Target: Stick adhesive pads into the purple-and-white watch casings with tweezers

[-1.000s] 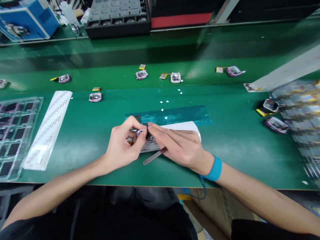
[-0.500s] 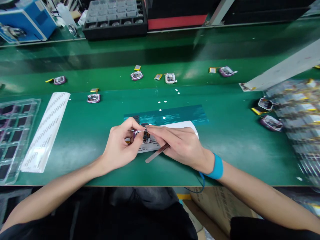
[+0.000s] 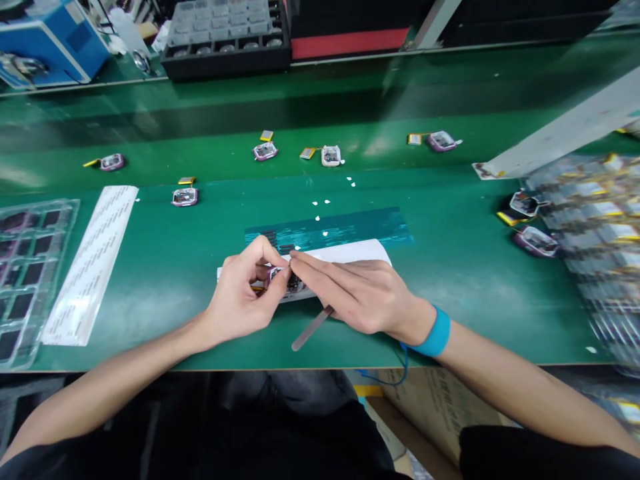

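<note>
At the near middle of the bench, my left hand (image 3: pixel 253 287) is closed, thumb and index finger pinching at a small smartwatch housing (image 3: pixel 296 283) with its circuit board exposed. The fingers partly cover the housing. My right hand (image 3: pixel 363 293) meets it from the right, index fingertip touching the left fingertips at the housing's upper edge. Metal tweezers (image 3: pixel 311 330) lie in the right hand, their rounded back end sticking out toward me; their tips are hidden. Beneath both hands is a white printed sheet (image 3: pixel 350 252), and behind it a teal film strip (image 3: pixel 345 227) with small black pieces.
Several open housings with batteries, such as a white one (image 3: pixel 331 156), lie further back. To the left are a printed white strip (image 3: pixel 93 267) and a clear tray (image 3: pixel 70 233); stacked trays (image 3: pixel 600 247) and a slanted white post (image 3: pixel 555 133) stand right. A blue cord (image 3: pixel 397 382) hangs from my right wristband.
The right hand has tipped slightly, and the tweezers' back end has swung toward me. Both hands stay together at the housing. The whole view has shifted a little.
</note>
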The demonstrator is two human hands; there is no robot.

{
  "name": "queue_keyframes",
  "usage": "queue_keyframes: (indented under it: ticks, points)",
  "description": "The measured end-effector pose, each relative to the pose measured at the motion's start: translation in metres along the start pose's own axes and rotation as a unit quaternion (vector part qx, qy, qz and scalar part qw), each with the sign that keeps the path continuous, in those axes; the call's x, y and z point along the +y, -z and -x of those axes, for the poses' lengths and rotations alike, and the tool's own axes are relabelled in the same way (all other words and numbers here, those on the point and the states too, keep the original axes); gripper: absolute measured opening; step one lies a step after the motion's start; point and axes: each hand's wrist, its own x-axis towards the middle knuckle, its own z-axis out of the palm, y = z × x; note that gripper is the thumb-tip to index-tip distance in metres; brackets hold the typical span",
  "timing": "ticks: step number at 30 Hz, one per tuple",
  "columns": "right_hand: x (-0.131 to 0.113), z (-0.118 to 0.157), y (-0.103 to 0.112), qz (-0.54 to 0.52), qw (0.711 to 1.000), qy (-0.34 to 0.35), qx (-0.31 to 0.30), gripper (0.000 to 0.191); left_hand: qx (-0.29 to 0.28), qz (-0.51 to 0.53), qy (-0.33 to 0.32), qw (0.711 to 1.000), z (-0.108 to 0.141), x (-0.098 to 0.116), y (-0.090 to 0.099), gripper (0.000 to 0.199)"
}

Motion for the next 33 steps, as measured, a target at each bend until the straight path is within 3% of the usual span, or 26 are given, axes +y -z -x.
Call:
queue_keyframes:
  ticks: [5,11,16,20,26,30,33]
  points:
    - [0.002,0.001,-0.005,-0.059,0.993,-0.096,0.026,0.021,0.007,0.029,0.038,0.999,0.000,-0.001,0.000,0.017]
    - [0.008,0.002,0.001,-0.016,1.000,-0.020,-0.017,0.028,-0.001,0.018,0.051,0.999,0.000,-0.002,0.002,0.014]
    - [0.008,0.000,0.005,0.078,0.996,0.045,-0.008,0.029,0.014,0.003,0.051,0.999,-0.001,-0.002,-0.001,0.015]
    - [0.007,-0.001,-0.007,-0.048,0.997,-0.056,0.019,0.022,0.014,-0.029,0.022,0.999,-0.001,-0.004,0.000,0.014]
    - [0.003,-0.009,-0.020,-0.327,0.913,-0.244,0.015,0.021,0.020,-0.133,-0.075,0.988,0.002,-0.006,0.001,0.014]
    - [-0.001,-0.013,-0.018,-0.401,0.866,-0.298,-0.022,0.019,0.035,-0.138,-0.101,0.985,0.002,-0.005,-0.002,0.016]
    - [-0.002,-0.014,-0.016,-0.426,0.848,-0.315,-0.025,0.023,0.054,-0.136,-0.113,0.983,0.002,-0.005,-0.004,0.015]
